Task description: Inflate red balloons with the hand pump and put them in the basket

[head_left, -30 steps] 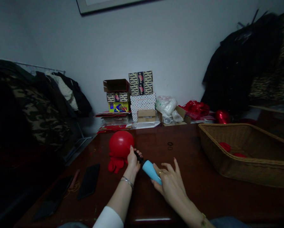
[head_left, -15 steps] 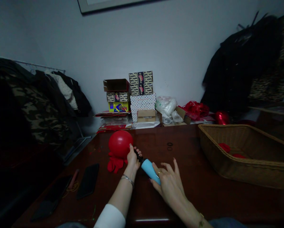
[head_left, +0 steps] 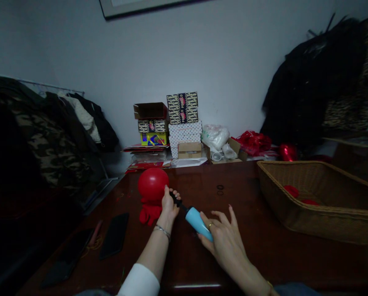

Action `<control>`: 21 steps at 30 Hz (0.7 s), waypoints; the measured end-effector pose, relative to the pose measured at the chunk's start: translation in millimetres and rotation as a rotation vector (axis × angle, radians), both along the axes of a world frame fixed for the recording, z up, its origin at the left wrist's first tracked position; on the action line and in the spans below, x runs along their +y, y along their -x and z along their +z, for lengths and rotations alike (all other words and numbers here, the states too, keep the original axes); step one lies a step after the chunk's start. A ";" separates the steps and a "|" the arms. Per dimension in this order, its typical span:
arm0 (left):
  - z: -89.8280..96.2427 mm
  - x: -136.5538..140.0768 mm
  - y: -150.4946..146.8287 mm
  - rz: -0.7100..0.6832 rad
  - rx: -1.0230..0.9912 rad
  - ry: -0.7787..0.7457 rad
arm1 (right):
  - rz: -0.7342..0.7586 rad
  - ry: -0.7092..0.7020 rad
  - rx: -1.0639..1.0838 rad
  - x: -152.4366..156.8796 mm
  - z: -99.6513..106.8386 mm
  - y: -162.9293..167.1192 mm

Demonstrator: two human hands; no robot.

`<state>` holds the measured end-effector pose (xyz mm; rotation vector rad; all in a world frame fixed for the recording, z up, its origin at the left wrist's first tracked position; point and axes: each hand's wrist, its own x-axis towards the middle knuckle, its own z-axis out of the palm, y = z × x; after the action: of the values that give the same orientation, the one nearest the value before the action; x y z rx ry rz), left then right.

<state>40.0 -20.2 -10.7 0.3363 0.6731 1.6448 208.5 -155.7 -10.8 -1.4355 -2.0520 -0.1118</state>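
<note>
My left hand point(head_left: 171, 202) is closed around the black end of a hand balloon pump point(head_left: 198, 223), right beside a round inflated red balloon point(head_left: 153, 186). The balloon's neck is hidden by the fingers. My right hand point(head_left: 224, 234) grips the pump's light blue barrel between thumb and index finger, its other fingers stretched out. A thin black rod shows between barrel and black end. Just below the balloon lies a clump of red rounded pieces point(head_left: 150, 213), whose kind I cannot make out.
A wicker basket point(head_left: 316, 213) with a few red items stands at the right. Two dark flat phone-like objects point(head_left: 114, 235) lie at the left by a pinkish stick point(head_left: 96, 232). Small dark rings point(head_left: 220, 190) lie mid-table. Boxes point(head_left: 184, 109) and bags are stacked along the wall.
My hands have moved apart, so more black rod shows between them. The left hand and balloon shifted slightly left; the right hand and blue barrel moved right and a little down.
</note>
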 end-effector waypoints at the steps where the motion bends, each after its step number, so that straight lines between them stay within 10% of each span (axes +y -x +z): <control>1: -2.3 -2.0 -4.4 -0.007 0.022 0.002 | 0.000 0.003 0.001 1.4 -1.3 0.6; 21: -12.5 2.0 -17.1 0.005 0.016 0.000 | -0.027 -0.014 -0.031 7.2 -7.6 4.4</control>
<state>57.1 -18.2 -23.1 0.3488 0.6866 1.6480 204.0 -148.5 -18.3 -1.4621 -2.0533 -0.1602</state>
